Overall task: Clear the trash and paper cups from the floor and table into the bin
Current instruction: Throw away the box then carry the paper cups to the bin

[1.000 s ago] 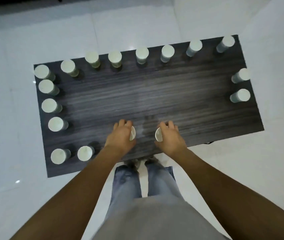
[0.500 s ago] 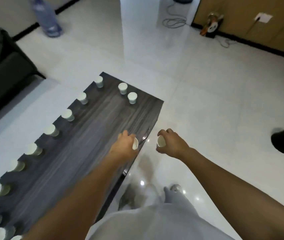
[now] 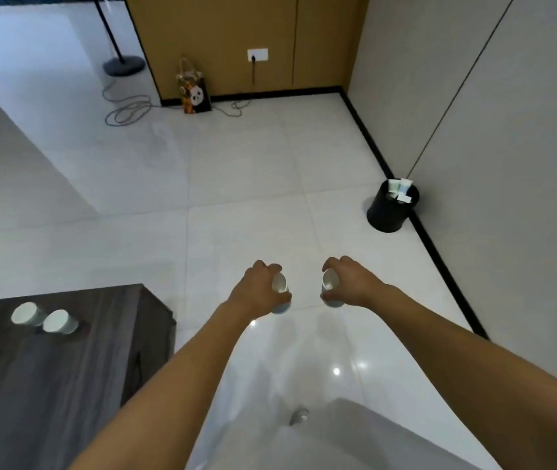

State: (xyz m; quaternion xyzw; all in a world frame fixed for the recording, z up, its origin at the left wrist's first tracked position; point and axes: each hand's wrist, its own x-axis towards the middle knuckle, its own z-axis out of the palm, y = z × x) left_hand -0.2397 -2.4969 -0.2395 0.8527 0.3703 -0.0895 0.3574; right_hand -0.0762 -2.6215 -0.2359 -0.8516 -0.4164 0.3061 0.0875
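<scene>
- Since half a second earlier, the view had been swung away from the dark wood-grain surface (image 3: 66, 368), which was now left at the lower left, and the black round plastic bin (image 3: 390, 212) by the wall had been brought into sight at the right.
- Both arms were seen carried out over the pale tiled floor (image 3: 236, 198) instead of above the surface edge.
- A small white paper cup (image 3: 279, 285) was grasped by the left hand (image 3: 256, 293), fingers curled round its side, its mouth tilted inward.
- A second small white paper cup (image 3: 330, 283) was grasped likewise by the right hand (image 3: 351, 283), its mouth turned toward the other cup.
- Two more white paper cups (image 3: 44, 317) were left standing near the surface's near corner, with part of another cut off at the left edge.
- The bin was seen well apart from the hands, ahead and to the right, with pale scraps already sticking above its rim.
- The step in hand was judged to be the carry to the bin.
- A light grip would be advised, since thin paper cups are likely crushed easily.
- Release would best be made with the cups held directly over the bin's opening, because its mouth looked narrow and partly filled, so a throw could bounce out.
</scene>
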